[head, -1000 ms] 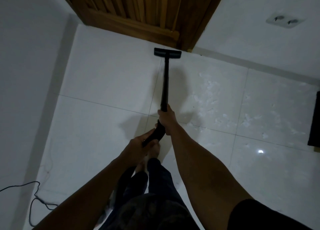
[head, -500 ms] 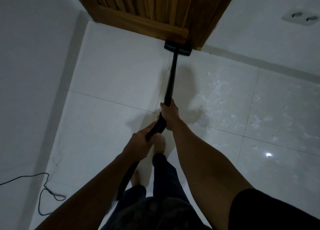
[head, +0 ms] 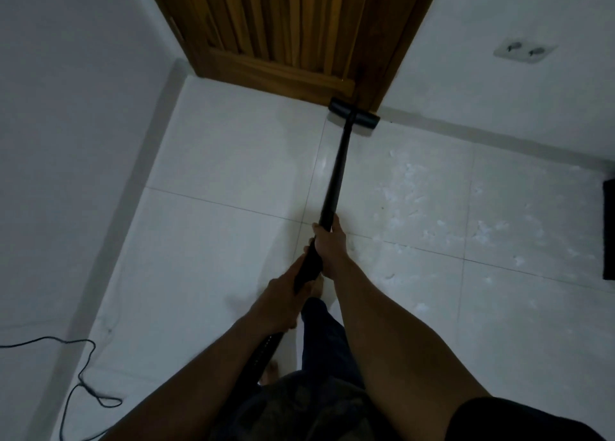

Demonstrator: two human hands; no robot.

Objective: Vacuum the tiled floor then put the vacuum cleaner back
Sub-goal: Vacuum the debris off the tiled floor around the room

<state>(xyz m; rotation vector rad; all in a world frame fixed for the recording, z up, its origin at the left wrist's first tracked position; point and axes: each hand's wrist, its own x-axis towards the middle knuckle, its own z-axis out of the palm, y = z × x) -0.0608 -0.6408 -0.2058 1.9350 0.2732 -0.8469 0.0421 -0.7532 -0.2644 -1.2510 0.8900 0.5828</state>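
A black vacuum wand (head: 337, 171) runs from my hands out to its flat floor nozzle (head: 353, 112), which lies on the white tiled floor (head: 226, 174) right against the foot of the wooden door (head: 283, 31). My right hand (head: 329, 244) grips the wand higher up. My left hand (head: 279, 302) grips the handle end just behind it, where the ribbed hose (head: 263, 357) leaves and drops past my legs. The vacuum's body is out of view.
White walls close in on the left and behind the nozzle, with a wall socket (head: 525, 50) at upper right. A thin black cable (head: 83, 370) loops on the floor at lower left. White specks (head: 432, 214) cover the tiles to the right. A dark mat edge (head: 609, 229) shows at far right.
The nozzle has been pushed forward from the open tile up to the base of the door. Both hands keep their grip on the wand.
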